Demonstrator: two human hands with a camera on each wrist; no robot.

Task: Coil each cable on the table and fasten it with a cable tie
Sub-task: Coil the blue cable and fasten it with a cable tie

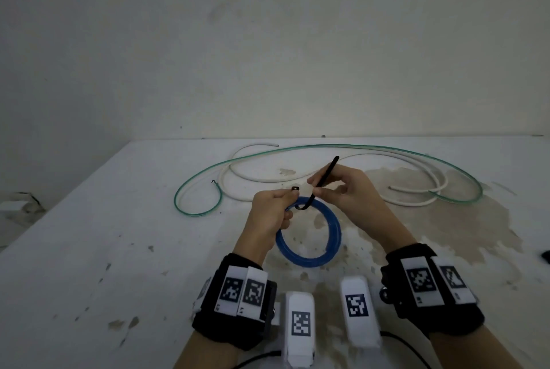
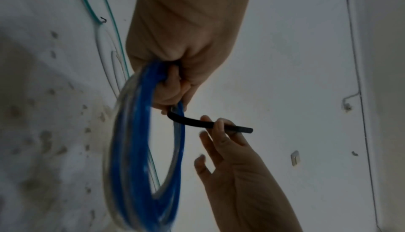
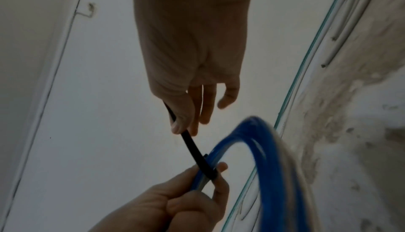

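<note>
A blue cable (image 1: 333,228) wound into a round coil hangs just above the white table (image 1: 89,249), gripped at its top left by my left hand (image 1: 273,208). A black cable tie (image 1: 324,181) loops under the coil beside those fingers; its head (image 1: 295,189) sticks up by my left thumb. My right hand (image 1: 336,187) pinches the tie's long tail between thumb and forefinger, the tail pointing up and away. In the left wrist view the coil (image 2: 136,149) and tie (image 2: 197,121) show clearly; the right wrist view shows the tie (image 3: 197,151) crossing the coil (image 3: 263,157).
A loose green cable (image 1: 205,172) and a loose white cable (image 1: 416,202) sprawl across the far half of the table. A brown stain (image 1: 464,219) covers the right side. A dark object (image 1: 546,257) lies at the right edge. The wall stands right behind.
</note>
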